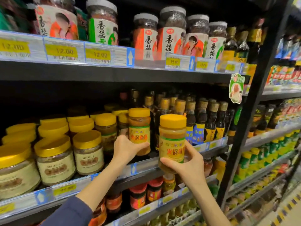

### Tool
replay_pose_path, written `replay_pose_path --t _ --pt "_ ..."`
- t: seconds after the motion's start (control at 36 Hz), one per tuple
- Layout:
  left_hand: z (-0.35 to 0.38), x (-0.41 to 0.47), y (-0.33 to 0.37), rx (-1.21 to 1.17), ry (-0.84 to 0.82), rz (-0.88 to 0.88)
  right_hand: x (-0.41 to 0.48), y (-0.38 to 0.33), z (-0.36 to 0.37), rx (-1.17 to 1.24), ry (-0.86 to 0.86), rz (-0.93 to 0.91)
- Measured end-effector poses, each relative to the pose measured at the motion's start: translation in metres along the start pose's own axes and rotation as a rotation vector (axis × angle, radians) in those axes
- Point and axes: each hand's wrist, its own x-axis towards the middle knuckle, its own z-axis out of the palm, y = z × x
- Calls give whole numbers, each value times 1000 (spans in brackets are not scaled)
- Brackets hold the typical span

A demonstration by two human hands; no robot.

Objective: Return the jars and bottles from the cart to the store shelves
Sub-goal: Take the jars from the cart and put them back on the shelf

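**Two yellow-lidded jars held at the middle shelf**

Head view: both hands are raised to the middle shelf (78, 183), each with one tall jar of brownish paste with a yellow lid and a yellow label.

The left hand (126, 148), reaching out of a dark blue sleeve (68, 212), grips the left jar (139, 128) round its lower part, fingers wrapped close about the base. This jar stands upright over the middle shelf, inside its front rail. It sits just beside a row of like jars (105, 128) on one side and the dark bottles (200, 121) with gold caps on the other. Whether its bottom touches the shelf board cannot be told, as the hand hides it.

The right hand (184, 163) holds the right jar (172, 136) by its lower half, the thumb lying across the front of the label and the fingers curled behind. This jar is upright too, but out in front of the middle shelf's rail, with its base lower than the rail.

Further along the middle shelf, on the far side of the like jars from the hands, stand squat wide jars (55, 160) with gold lids. Above the middle shelf are big grey-lidded jars (172, 33) behind yellow price tags (65, 51). Below it are small red-lidded jars (153, 191). A black upright post (254, 111) closes the shelf's end.
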Motion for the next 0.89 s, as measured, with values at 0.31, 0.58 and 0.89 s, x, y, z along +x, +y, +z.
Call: replay_pose_path --t 0.31,0.58,0.89 --pt "9 10 -6 143 -152 -68 4 11 10 106 -34 7" --pt "12 12 -15 225 -193 -62 1 13 7 188 -35 25" --pt "14 8 -14 280 -272 4 -2 11 6 219 -27 14"
